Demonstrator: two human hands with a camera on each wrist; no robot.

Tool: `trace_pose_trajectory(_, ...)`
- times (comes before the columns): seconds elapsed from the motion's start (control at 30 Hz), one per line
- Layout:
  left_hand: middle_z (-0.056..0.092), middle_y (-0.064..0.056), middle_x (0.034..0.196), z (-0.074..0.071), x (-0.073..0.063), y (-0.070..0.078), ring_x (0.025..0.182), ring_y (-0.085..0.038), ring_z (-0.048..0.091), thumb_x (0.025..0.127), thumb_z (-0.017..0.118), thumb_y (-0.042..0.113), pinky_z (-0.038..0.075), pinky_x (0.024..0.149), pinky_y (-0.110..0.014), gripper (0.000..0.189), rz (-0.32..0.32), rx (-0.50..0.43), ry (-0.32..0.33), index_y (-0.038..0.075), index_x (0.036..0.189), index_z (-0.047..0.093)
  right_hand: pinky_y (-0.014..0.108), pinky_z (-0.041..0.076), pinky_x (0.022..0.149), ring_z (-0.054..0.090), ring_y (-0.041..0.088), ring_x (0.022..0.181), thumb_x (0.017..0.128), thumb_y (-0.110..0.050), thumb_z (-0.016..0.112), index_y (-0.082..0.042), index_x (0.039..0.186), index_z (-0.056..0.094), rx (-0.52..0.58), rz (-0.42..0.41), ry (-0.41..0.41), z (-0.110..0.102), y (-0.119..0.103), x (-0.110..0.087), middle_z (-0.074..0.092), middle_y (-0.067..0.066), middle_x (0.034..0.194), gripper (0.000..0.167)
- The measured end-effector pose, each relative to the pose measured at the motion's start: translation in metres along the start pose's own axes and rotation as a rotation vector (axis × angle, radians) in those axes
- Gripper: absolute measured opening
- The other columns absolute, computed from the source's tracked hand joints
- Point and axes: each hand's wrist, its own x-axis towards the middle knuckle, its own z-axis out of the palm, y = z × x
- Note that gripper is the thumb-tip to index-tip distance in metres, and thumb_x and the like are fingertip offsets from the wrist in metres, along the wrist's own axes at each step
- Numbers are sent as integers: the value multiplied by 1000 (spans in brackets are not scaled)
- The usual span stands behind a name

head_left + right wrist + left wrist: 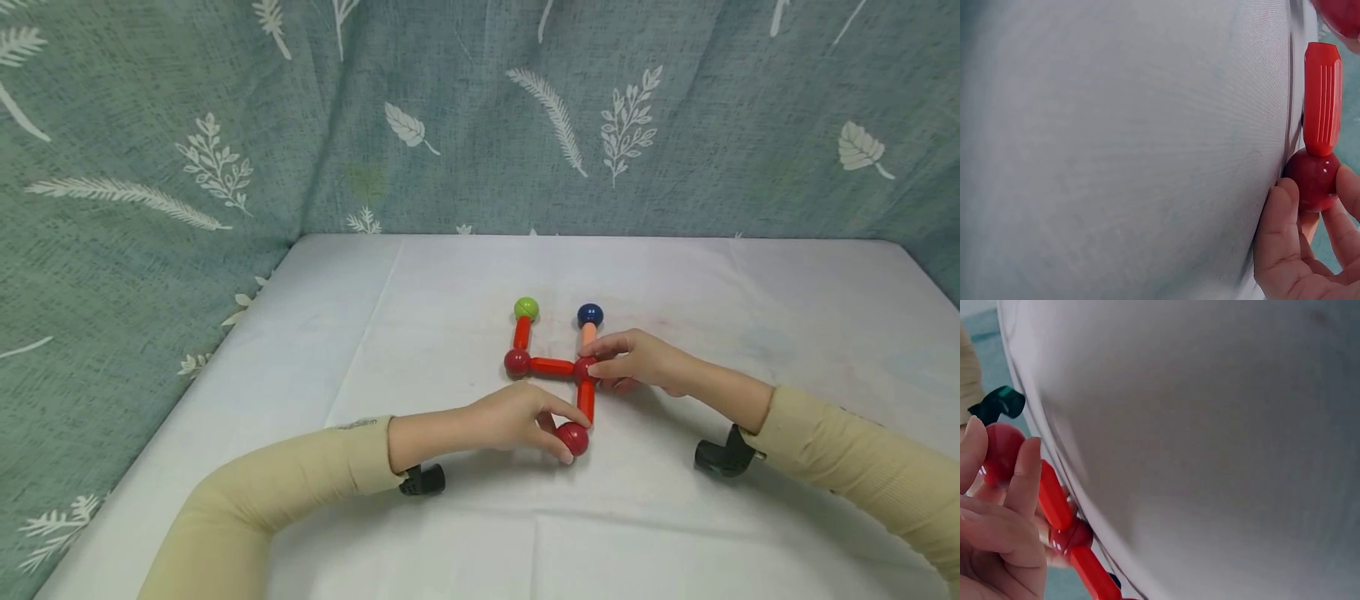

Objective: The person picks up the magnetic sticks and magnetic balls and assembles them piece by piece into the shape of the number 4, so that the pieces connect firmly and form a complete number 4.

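Note:
My left hand (517, 419) pinches a red ball (572, 439) between thumb and fingers, close by the near end of a red rod (586, 403). In the left wrist view, a finger of that hand shows between the ball (1004, 450) and the rod (1054, 497). My right hand (637, 360) grips another red ball (1313, 179), from which that rod (1322, 100) extends. A second red rod (552, 367) runs left from this gripped ball to a third red ball (517, 362). Behind it, a peach rod (588, 334) leads to a dark blue ball (590, 315).
From the left red ball, a short red rod (522, 332) reaches back to a green ball (527, 308). A white cloth (420, 292) covers the table. A green leaf-patterned curtain (480, 117) hangs behind and at left. Black wrist cameras (724, 457) sit below both sleeves.

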Motion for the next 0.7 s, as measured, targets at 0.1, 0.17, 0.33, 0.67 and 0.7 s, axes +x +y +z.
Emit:
trace_pose_trajectory(0.1,65,8,80,3,2,1,66,-1,53,75,76,22,41,58,-15,45,9,44,-7,20,118,63,28,51,71,56,17,77,87,-15,61,-1,123,55,1,-1,0,0,1,0,60,10,100,39)
trace_pose_trajectory(0.17,64,9,75,4,4,2,64,0,52,75,76,22,40,57,-15,44,10,70,-10,20,117,64,27,51,71,56,17,77,87,-15,61,-1,123,55,4,-1,-3,0,1,0,60,9,100,39)
trace_pose_trajectory(0.33,62,11,70,6,8,2,61,0,53,75,75,23,39,56,-14,42,9,107,-25,20,116,65,27,50,70,56,16,77,87,-15,61,-1,124,55,10,3,-10,-1,1,-1,60,8,99,40)
trace_pose_trajectory(0.67,60,8,67,5,8,3,61,-3,52,76,75,21,39,57,-15,41,3,118,-41,20,116,64,27,51,70,56,16,76,87,-16,61,-2,124,55,6,1,-11,-2,0,0,60,8,98,40)
trace_pose_trajectory(0.7,61,9,68,5,8,3,61,-3,52,76,75,21,40,57,-15,41,5,119,-41,20,116,64,27,51,70,55,16,76,87,-16,61,-2,124,55,5,2,-12,-2,0,0,60,8,98,40)
